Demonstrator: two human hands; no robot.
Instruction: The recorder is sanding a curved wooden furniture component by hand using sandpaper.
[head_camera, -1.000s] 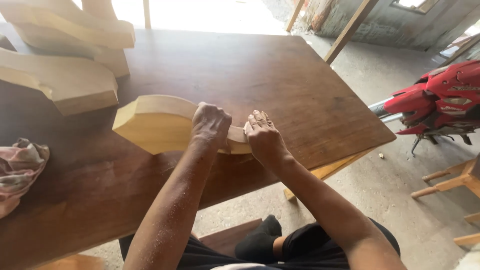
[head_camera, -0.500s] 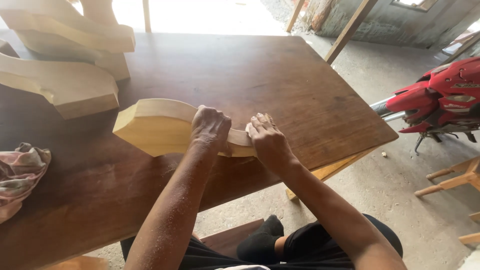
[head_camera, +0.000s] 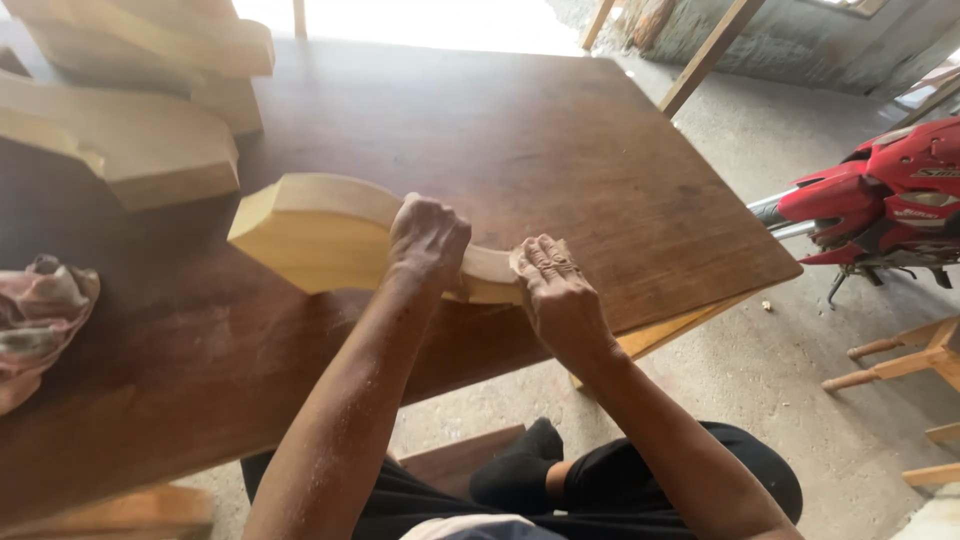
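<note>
A pale curved block of wood (head_camera: 320, 230) lies on the dark brown table (head_camera: 560, 170), its thick end to the left. My left hand (head_camera: 428, 238) grips the narrow middle of the block from above. My right hand (head_camera: 550, 290) presses down on the block's right end, near the table's front edge, with what looks like a small piece of sandpaper under its fingers. Both forearms reach in from the bottom of the view and carry fine dust.
Several similar pale wood pieces (head_camera: 130, 110) are stacked at the table's back left. A pinkish rag (head_camera: 40, 320) lies at the left edge. A red motorbike (head_camera: 880, 200) stands to the right on the concrete floor, near wooden chair legs (head_camera: 910, 360).
Hands and block have stayed almost in place; my right hand has shifted slightly along the block's right end.
</note>
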